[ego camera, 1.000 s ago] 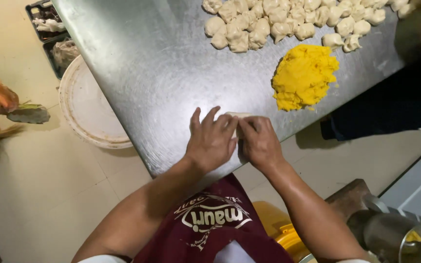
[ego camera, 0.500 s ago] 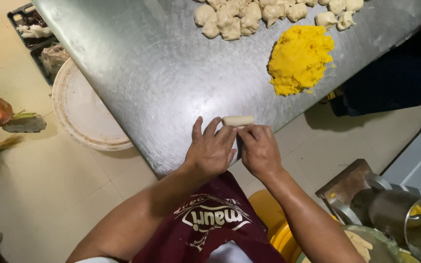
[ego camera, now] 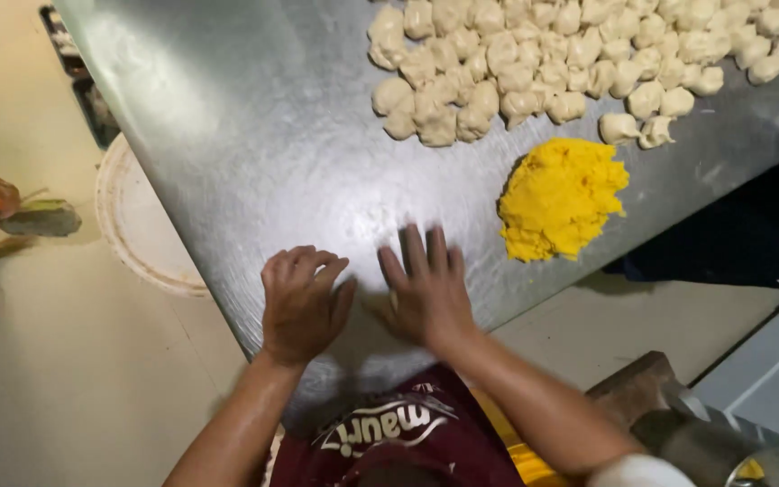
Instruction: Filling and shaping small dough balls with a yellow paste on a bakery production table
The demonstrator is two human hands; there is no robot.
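Both hands press palm-down on the steel tabletop (ego camera: 227, 135): left hand (ego camera: 301, 302) fingers curled, right hand (ego camera: 426, 293) flat, fingers spread, grasping nothing visible. Yellow filling (ego camera: 563, 197) lies at two o'clock, dough pieces (ego camera: 534, 63) at twelve.

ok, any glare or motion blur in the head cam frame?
Head view: broad glare on the steel table at upper left; right hand is motion-blurred at the fingers, left hand sharper; dough pieces and yellow filling are reasonably sharp; bottom-right corner is soft.

Left hand (ego camera: 299, 302) palm down, fingers curled, knuckles raised. Right hand (ego camera: 427, 290) just beside it, flat, fingers spread forward. Both forearms bare, angling in from near edge.
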